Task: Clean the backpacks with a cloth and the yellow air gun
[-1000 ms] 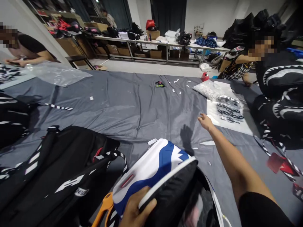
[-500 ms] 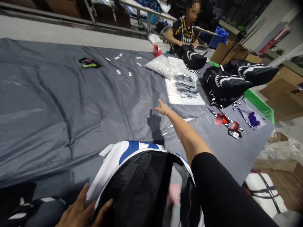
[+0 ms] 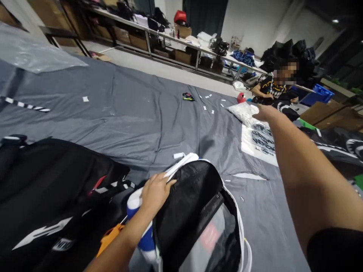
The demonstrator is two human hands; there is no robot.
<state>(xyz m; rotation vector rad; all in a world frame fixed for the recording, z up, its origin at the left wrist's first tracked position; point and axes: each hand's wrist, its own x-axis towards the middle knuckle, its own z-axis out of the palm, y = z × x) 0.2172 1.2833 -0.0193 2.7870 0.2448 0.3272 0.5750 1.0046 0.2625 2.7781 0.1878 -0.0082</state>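
Observation:
An open bag (image 3: 193,204), white and blue outside with a black lining, lies on the grey cloth at the bottom centre; something pale with a pink patch shows inside it. My left hand (image 3: 157,190) is closed on the bag's left rim. Stretched far out to the right, my right hand (image 3: 264,112) is at a clear plastic bag of white items (image 3: 244,113); its fingers are partly hidden, so its grip is unclear. Beneath that lies a white printed plastic bag (image 3: 259,143).
Black bags (image 3: 56,189) fill the lower left, beside an orange item (image 3: 110,236). More black bags (image 3: 334,141) lie at the right. Small white slips (image 3: 204,108) dot the grey cloth (image 3: 136,109). A person (image 3: 279,83) sits beyond the far edge.
The view has swung left. My right hand has reached farther away, to the clear plastic bag. My left hand has come up the rim of the open bag and closed there.

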